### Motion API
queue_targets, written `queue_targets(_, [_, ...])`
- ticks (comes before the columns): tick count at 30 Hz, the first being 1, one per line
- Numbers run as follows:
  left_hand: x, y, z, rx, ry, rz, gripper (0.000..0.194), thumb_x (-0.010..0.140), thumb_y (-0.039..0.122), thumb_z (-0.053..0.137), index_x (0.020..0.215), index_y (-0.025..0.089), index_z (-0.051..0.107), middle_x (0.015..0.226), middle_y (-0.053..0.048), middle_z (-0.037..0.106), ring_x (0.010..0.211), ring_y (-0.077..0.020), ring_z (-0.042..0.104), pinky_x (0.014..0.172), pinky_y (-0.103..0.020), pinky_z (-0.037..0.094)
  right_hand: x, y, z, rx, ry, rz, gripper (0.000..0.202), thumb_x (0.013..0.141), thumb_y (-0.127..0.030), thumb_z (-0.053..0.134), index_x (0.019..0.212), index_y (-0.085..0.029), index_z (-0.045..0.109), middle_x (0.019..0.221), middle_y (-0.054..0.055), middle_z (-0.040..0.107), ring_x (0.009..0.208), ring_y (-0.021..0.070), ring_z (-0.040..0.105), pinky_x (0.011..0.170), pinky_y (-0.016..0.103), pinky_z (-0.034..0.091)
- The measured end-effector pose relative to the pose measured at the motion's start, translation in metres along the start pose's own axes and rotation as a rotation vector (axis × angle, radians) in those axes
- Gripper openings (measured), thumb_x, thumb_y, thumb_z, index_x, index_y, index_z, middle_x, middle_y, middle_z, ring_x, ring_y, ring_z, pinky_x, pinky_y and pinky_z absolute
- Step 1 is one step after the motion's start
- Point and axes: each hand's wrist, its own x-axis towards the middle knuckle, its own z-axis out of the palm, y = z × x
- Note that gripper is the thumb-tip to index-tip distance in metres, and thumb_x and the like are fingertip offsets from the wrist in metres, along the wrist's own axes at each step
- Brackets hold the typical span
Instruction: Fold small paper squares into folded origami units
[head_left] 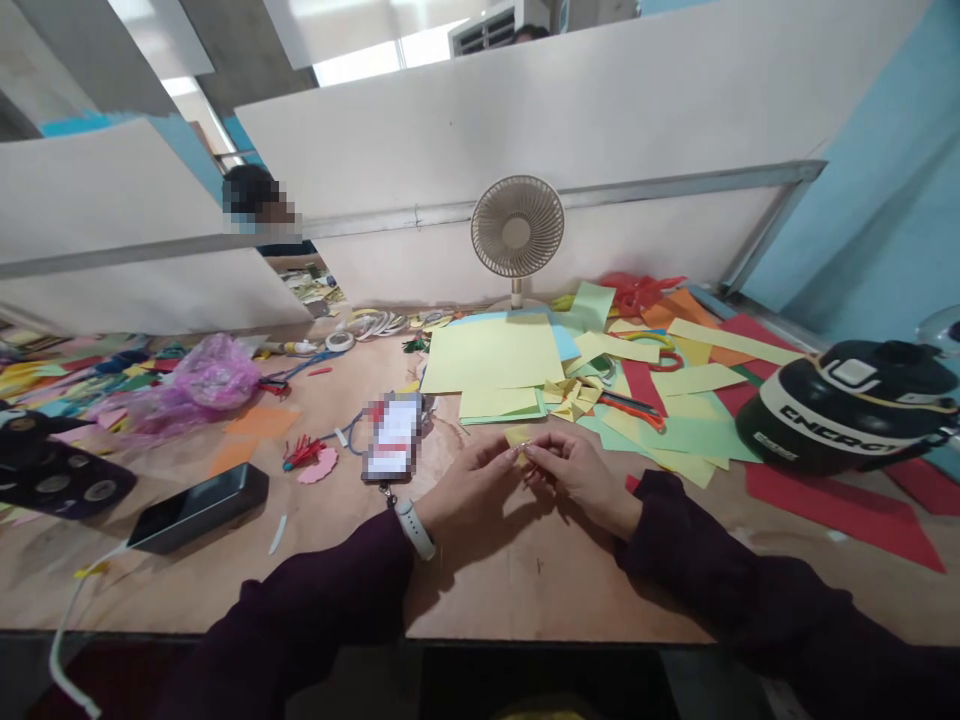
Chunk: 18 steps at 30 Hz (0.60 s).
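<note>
Just above the table's near middle, my left hand [480,478] and my right hand [574,468] meet at the fingertips. Both pinch a small piece of yellow paper [517,437] whose upper corner sticks up between them; its lower part is hidden by the fingers. A white band circles my left wrist. Right beyond the hands lie yellow and green paper sheets [495,352] and a few folded yellow paper pieces [571,397]. A phone [394,437] lies to the left of my left hand.
A small fan [517,228] stands at the back against a white partition [637,110]. On the right are a large dark jug [840,410], red paper [847,510] and orange-handled scissors [637,408]. A power bank [199,507] and a pink plastic bag [214,375] lie left. Another person sits beyond the partition.
</note>
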Motion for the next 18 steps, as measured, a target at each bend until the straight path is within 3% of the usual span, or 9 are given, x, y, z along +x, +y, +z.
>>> queue_targets(1, [0.002, -0.002, 0.005, -0.066, -0.02, -0.003, 0.034, 0.101, 0.048, 0.036, 0.108, 0.019, 0.052, 0.101, -0.01, 0.065, 0.094, -0.0208, 0.067, 0.077, -0.036, 0.055, -0.002, 0.001, 0.002, 0.008, -0.012, 0.004, 0.044, 0.07, -0.058, 0.074, 0.08, -0.018, 0.059, 0.062, -0.002, 0.063, 0.046, 0.0105, 0.058, 0.042, 0.022, 0.048])
queue_targets(4, [0.01, -0.008, 0.009, -0.422, -0.005, -0.074, 0.041, 0.089, 0.056, 0.059, 0.093, 0.015, 0.055, 0.081, -0.006, 0.063, 0.076, -0.0187, 0.066, 0.071, -0.035, 0.055, -0.007, 0.002, 0.003, -0.043, -0.035, -0.02, 0.044, 0.073, -0.06, 0.07, 0.085, -0.019, 0.06, 0.065, -0.001, 0.064, 0.045, 0.0115, 0.057, 0.041, 0.024, 0.047])
queue_targets(8, [0.017, -0.007, -0.01, -0.397, 0.06, -0.089, 0.043, 0.08, 0.055, 0.071, 0.085, 0.014, 0.059, 0.083, -0.004, 0.065, 0.076, -0.0135, 0.064, 0.074, -0.027, 0.053, -0.009, -0.012, -0.007, -0.292, 0.126, -0.269, 0.036, 0.081, -0.055, 0.063, 0.081, -0.019, 0.062, 0.06, -0.001, 0.057, 0.047, 0.0117, 0.051, 0.045, 0.026, 0.044])
queue_targets(11, [0.016, -0.002, -0.025, -0.338, 0.003, -0.13, 0.045, 0.078, 0.055, 0.073, 0.082, 0.013, 0.06, 0.077, -0.003, 0.066, 0.069, -0.0112, 0.065, 0.071, -0.024, 0.053, -0.004, -0.024, -0.021, -0.355, 0.272, -0.364, 0.031, 0.084, -0.051, 0.06, 0.086, -0.02, 0.06, 0.064, -0.001, 0.056, 0.054, 0.0125, 0.052, 0.051, 0.026, 0.045])
queue_targets(14, [0.016, -0.001, -0.035, -0.275, -0.113, -0.177, 0.046, 0.076, 0.056, 0.074, 0.078, 0.013, 0.059, 0.07, -0.002, 0.066, 0.061, -0.0105, 0.064, 0.062, -0.022, 0.052, 0.0, -0.025, -0.029, -0.354, 0.119, -0.238, 0.032, 0.084, -0.051, 0.06, 0.092, -0.019, 0.057, 0.066, -0.001, 0.057, 0.057, 0.0133, 0.056, 0.056, 0.026, 0.049])
queue_targets(16, [0.017, -0.002, -0.039, -0.239, -0.198, -0.204, 0.046, 0.077, 0.056, 0.074, 0.078, 0.013, 0.058, 0.066, -0.001, 0.065, 0.055, -0.0095, 0.062, 0.057, -0.02, 0.051, -0.001, -0.021, -0.029, -0.326, -0.071, -0.136, 0.038, 0.085, -0.047, 0.06, 0.11, -0.019, 0.054, 0.07, -0.001, 0.061, 0.055, 0.0134, 0.059, 0.053, 0.026, 0.049])
queue_targets(18, [0.019, -0.004, -0.045, -0.21, -0.267, -0.224, 0.045, 0.078, 0.056, 0.072, 0.079, 0.014, 0.057, 0.063, 0.001, 0.062, 0.051, -0.0084, 0.06, 0.052, -0.019, 0.049, -0.005, -0.019, -0.028, -0.325, -0.245, -0.128, 0.047, 0.088, -0.041, 0.055, 0.129, -0.019, 0.047, 0.075, 0.0, 0.064, 0.056, 0.0137, 0.061, 0.053, 0.027, 0.051])
